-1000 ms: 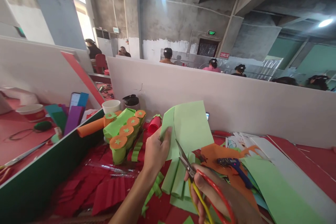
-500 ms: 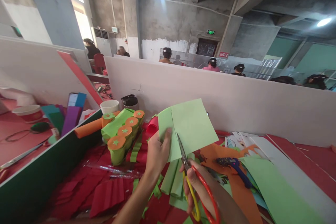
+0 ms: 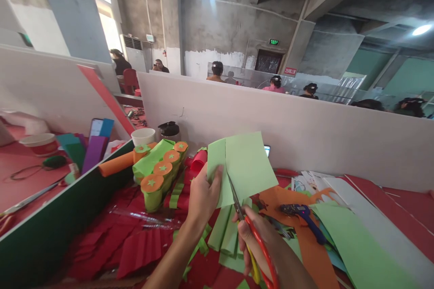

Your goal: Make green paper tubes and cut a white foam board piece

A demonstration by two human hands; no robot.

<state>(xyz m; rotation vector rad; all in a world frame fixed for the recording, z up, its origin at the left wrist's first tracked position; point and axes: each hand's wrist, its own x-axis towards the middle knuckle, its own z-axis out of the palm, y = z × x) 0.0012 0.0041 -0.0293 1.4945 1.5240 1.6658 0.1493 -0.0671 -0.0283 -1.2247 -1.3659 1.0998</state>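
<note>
A light green sheet of paper (image 3: 250, 167) is held up over the table, with a long slit running down from its top edge. My left hand (image 3: 206, 189) pinches the narrower strip left of the slit, thumb in front. My right hand (image 3: 252, 235) is closed around the red and yellow handles of a pair of scissors (image 3: 239, 207). The blades are nearly together, with the paper at the slit between them. Beneath the sheet lie rolled light green paper tubes (image 3: 222, 232) and several green strips.
Green cups with orange star tops (image 3: 152, 185) stand left, near a white cup (image 3: 143, 136) and a black-lidded bottle (image 3: 168, 130). Stacked red paper (image 3: 145, 248) covers the front left. Blue-handled pliers (image 3: 305, 219) lie right on orange paper (image 3: 313, 250). A white partition (image 3: 305, 135) closes the back.
The scissor blades have closed from a wider spread, and the handles have come together. The paper has shifted slightly and tilted a little more upright.
</note>
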